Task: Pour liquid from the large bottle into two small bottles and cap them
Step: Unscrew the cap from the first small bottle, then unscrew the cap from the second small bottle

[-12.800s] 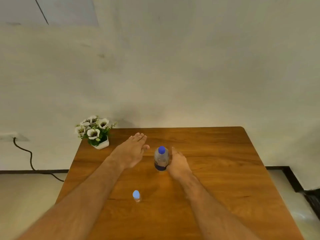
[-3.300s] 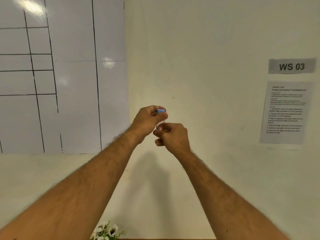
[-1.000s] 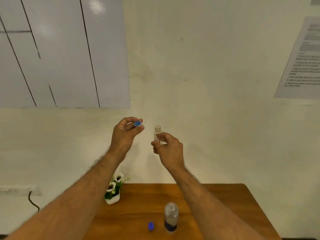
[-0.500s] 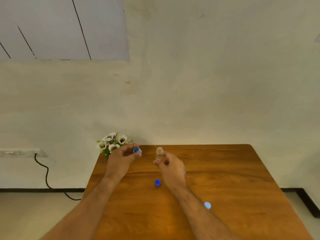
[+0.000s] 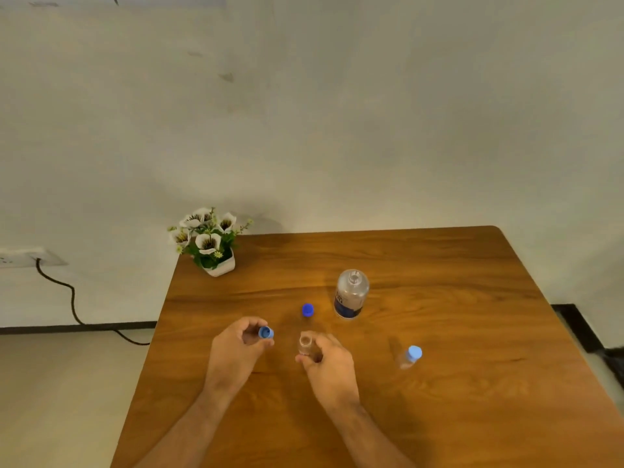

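The large clear bottle (image 5: 350,293) with a dark blue label stands uncapped at mid-table. Its dark blue cap (image 5: 307,310) lies on the wood to its left. My right hand (image 5: 329,361) grips a small clear bottle (image 5: 305,344), open at the top, low over the table. My left hand (image 5: 238,349) pinches that bottle's light blue cap (image 5: 265,332) between thumb and fingers, a short way left of the bottle. A second small bottle (image 5: 409,357) with a light blue cap on stands to the right.
A small white pot of white flowers (image 5: 211,243) sits at the wooden table's (image 5: 456,298) far left corner. A pale wall runs behind the table. At the left, a black cable (image 5: 72,302) hangs from a wall socket.
Both hands have come down from chest height to just above the table, still holding the small bottle and its cap. The view has tilted down onto the table.
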Tool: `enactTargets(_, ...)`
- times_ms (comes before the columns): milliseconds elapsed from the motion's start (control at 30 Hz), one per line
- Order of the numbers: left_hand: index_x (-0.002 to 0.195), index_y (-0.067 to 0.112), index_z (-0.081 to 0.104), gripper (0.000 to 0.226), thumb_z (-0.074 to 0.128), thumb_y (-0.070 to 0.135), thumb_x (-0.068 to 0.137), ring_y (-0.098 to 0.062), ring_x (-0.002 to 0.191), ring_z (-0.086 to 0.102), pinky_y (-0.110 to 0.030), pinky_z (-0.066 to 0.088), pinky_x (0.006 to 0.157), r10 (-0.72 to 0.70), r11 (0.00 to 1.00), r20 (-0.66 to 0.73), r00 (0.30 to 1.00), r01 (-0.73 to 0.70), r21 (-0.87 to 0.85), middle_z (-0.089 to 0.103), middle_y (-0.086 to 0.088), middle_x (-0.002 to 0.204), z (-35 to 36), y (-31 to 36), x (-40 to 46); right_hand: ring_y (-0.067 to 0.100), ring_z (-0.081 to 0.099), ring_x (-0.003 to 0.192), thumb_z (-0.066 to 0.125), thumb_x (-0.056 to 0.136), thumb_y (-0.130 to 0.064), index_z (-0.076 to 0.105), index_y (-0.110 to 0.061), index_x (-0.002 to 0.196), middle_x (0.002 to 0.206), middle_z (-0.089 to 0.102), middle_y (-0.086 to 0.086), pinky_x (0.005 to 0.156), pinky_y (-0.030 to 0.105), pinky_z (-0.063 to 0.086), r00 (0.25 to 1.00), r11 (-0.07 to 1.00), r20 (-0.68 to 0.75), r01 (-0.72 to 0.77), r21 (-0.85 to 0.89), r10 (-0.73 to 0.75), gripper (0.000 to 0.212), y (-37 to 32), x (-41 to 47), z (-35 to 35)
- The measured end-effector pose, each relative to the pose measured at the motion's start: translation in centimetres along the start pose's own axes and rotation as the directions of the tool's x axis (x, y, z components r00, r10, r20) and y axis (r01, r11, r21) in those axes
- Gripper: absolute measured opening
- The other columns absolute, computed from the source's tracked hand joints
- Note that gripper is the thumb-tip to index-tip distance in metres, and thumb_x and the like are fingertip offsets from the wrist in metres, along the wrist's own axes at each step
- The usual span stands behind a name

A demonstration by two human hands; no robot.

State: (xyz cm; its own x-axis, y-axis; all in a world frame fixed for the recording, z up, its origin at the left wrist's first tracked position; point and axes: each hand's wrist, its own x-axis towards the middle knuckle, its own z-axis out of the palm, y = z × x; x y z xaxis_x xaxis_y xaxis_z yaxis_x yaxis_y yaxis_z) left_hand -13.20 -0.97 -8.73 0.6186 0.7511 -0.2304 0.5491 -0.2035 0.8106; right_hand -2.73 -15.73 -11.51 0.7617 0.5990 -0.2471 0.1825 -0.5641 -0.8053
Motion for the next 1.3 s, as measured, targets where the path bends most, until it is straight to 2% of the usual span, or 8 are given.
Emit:
enactTargets(100, 0.093, 0.037, 0.065, 0.031, 0.084, 0.020, 0.075, 0.002, 0.090, 0.066, -0.021, 0.054, 0.082, -0.038, 0.998, 0.037, 0.999, 0.036, 0.047, 0.071, 0.014, 0.094, 1.0, -2.2, -0.6, -0.007, 0.057, 0.092, 0.076, 0.085, -0.024, 0.063, -0.037, 0.120, 0.104, 0.058, -0.024, 0.072, 0.004, 0.043, 1.000, 0.998, 0.001, -0.027, -0.055, 0.027, 0.040, 1.1, -0.4, 1.0)
enactTargets(433, 0.093, 0.046, 0.057, 0.033, 0.083, 0.033, 0.076, -0.002, 0.098, 0.058, -0.023, 0.051, 0.087, -0.083, 0.972, 0.132, 0.988, 0.051, 0.229, 0.062, 0.022, 0.098, 3.1, -6.2, -2.1, 0.000, 0.050, 0.119, 0.072, 0.088, -0.030, 0.055, -0.037, 0.132, 0.128, 0.059, -0.018, 0.101, 0.019, 0.042, 0.998, 0.976, 0.026, -0.044, -0.214, 0.050, 0.048, 3.6, -1.2, 2.3)
enactTargets(533, 0.112, 0.042, 0.056, 0.045, 0.082, 0.027, 0.077, -0.003, 0.103, 0.054, -0.020, 0.046, 0.089, -0.102, 0.960, 0.153, 0.983, 0.057, 0.274, 0.057, 0.024, 0.099, 3.1, -6.2, -2.0, 0.003, 0.047, 0.125, 0.072, 0.087, -0.029, 0.052, -0.038, 0.134, 0.132, 0.057, -0.017, 0.105, 0.023, 0.040, 0.997, 0.974, 0.040, -0.052, -0.220, 0.063, 0.052, 3.7, -1.2, 2.3)
enactTargets(633, 0.142, 0.030, 0.038, 0.081, 0.076, 0.003, 0.076, -0.005, 0.102, 0.053, -0.018, 0.045, 0.085, -0.139, 0.966, 0.203, 0.969, 0.088, 0.244, 0.057, 0.017, 0.100, 2.7, -5.9, -2.0, 0.005, 0.046, 0.127, 0.073, 0.086, -0.017, 0.044, -0.038, 0.141, 0.138, 0.051, -0.016, 0.108, 0.028, 0.042, 0.990, 0.979, 0.093, -0.089, -0.186, 0.107, 0.066, 3.5, -1.3, 2.0)
enactTargets(733, 0.148, 0.022, 0.030, 0.090, 0.067, -0.011, 0.072, -0.009, 0.102, 0.056, -0.024, 0.051, 0.089, -0.116, 0.970, 0.183, 0.976, 0.071, 0.233, 0.057, 0.013, 0.103, 1.6, -5.1, -2.1, 0.007, 0.050, 0.119, 0.064, 0.084, 0.003, 0.033, -0.039, 0.147, 0.139, 0.047, -0.013, 0.101, 0.028, 0.049, 0.981, 0.979, 0.127, -0.127, -0.162, 0.148, 0.081, 3.1, -1.6, 1.0)
enactTargets(867, 0.144, 0.024, 0.037, 0.080, 0.065, -0.009, 0.078, -0.003, 0.093, 0.057, -0.018, 0.050, 0.080, 0.043, 0.937, 0.163, 0.986, -0.097, 0.336, 0.054, 0.014, 0.101, 0.0, -1.9, -0.9, 0.008, 0.053, 0.115, 0.057, 0.087, 0.003, 0.042, -0.035, 0.143, 0.137, 0.047, -0.011, 0.098, 0.026, 0.050, 0.985, 0.978, 0.150, -0.056, -0.202, 0.088, 0.069, 1.7, -0.8, -2.1)
enactTargets(1067, 0.131, 0.037, 0.044, 0.069, 0.060, -0.004, 0.078, 0.000, 0.089, 0.056, -0.016, 0.048, 0.077, 0.258, 0.831, 0.272, 0.927, -0.356, 0.426, 0.050, 0.018, 0.101, 0.5, 5.1, 0.3, 0.005, 0.059, 0.105, 0.055, 0.092, 0.000, 0.064, -0.024, 0.123, 0.121, 0.064, -0.007, 0.094, 0.023, 0.051, 0.986, 0.966, 0.167, 0.057, -0.251, -0.015, 0.040, -2.2, 2.8, -9.3)
enactTargets(1300, 0.136, 0.039, 0.039, 0.062, 0.058, 0.006, 0.088, 0.003, 0.090, 0.056, -0.012, 0.047, 0.079, 0.416, 0.758, 0.343, 0.842, -0.529, 0.381, 0.053, 0.020, 0.114, 6.1, 8.6, -0.8, -0.004, 0.059, 0.098, 0.049, 0.087, 0.013, 0.069, -0.022, 0.116, 0.111, 0.067, -0.011, 0.087, 0.009, 0.046, 0.986, 0.999, -0.162, 0.031, -0.044, -0.038, 0.049, 1.1, 3.6, -18.1)
